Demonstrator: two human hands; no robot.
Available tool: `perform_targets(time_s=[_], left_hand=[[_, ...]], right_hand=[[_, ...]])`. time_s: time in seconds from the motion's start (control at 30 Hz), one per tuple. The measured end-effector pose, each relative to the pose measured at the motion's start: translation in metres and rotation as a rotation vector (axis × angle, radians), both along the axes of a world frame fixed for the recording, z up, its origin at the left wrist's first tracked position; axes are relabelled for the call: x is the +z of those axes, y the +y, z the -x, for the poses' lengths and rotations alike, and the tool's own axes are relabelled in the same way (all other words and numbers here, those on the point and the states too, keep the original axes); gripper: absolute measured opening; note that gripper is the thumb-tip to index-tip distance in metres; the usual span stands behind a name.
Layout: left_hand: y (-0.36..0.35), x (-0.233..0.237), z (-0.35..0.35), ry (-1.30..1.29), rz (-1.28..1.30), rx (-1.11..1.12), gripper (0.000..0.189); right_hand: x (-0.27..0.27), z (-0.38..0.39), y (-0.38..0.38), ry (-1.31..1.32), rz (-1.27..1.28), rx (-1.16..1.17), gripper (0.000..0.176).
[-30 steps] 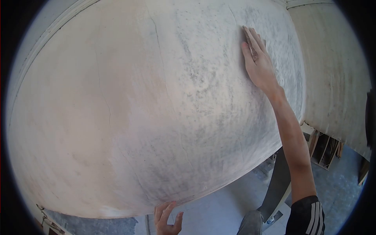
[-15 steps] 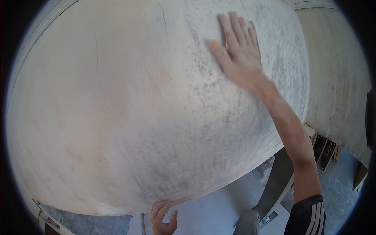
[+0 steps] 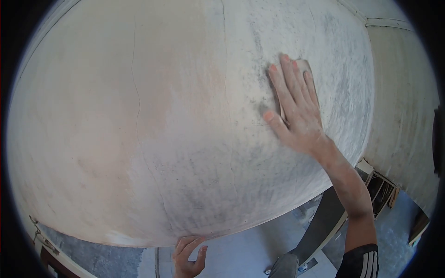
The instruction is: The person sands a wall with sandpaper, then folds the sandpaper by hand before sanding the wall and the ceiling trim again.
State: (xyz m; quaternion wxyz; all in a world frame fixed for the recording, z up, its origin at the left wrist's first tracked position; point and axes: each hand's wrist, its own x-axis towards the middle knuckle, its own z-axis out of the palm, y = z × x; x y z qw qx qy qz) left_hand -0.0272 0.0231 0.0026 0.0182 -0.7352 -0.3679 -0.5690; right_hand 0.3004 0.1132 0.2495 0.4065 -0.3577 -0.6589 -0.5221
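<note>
A large pale wall (image 3: 102, 92) with thin cracks and grey smudged patches fills most of the view. My right hand (image 3: 299, 109) lies on it, fingers stretched out, pressing a thin flat pad that looks like folded sandpaper (image 3: 303, 66) against the surface. The pad's edges show past the fingertips and along the side; the rest is hidden under my palm. Low in the view, my left hand (image 3: 189, 257) is at the wall's bottom edge, its fingers bent and thumb held apart. Its fingertips seem to touch that edge, and nothing shows in the hand.
Below the wall, a pale floor (image 3: 236, 252) and a blue-grey floor area (image 3: 391, 231) are visible. A long dark board (image 3: 320, 227) slants beside my trouser leg (image 3: 285, 266). A rack-like frame (image 3: 382, 190) stands at right, near an adjoining wall (image 3: 394, 102).
My right hand has slid down the wall with the sandpaper. The view has shifted slightly, so the wall's cracks appear further right. My left hand stays at the bottom edge.
</note>
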Motion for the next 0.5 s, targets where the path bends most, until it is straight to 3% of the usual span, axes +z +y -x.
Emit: perform_targets(time_s=[0.1,0.2,0.37,0.5], left_hand=[[-0.003,0.003,-0.001,0.013,0.008,0.007,0.022],[-0.005,0.004,-0.002,-0.002,0.009,0.018,0.022],[-0.003,0.001,0.002,0.001,0.026,0.023,0.022],[0.004,-0.011,0.009,0.029,-0.055,-0.083,0.026]], right_hand=[[0.036,-0.004,0.007,0.177,-0.067,0.032,0.073],[0.034,0.013,0.004,0.299,-0.075,0.01,0.069],[-0.037,0.033,-0.009,0.211,0.022,-0.077,0.074],[-0.011,0.033,-0.01,0.219,-0.005,-0.048,0.079]])
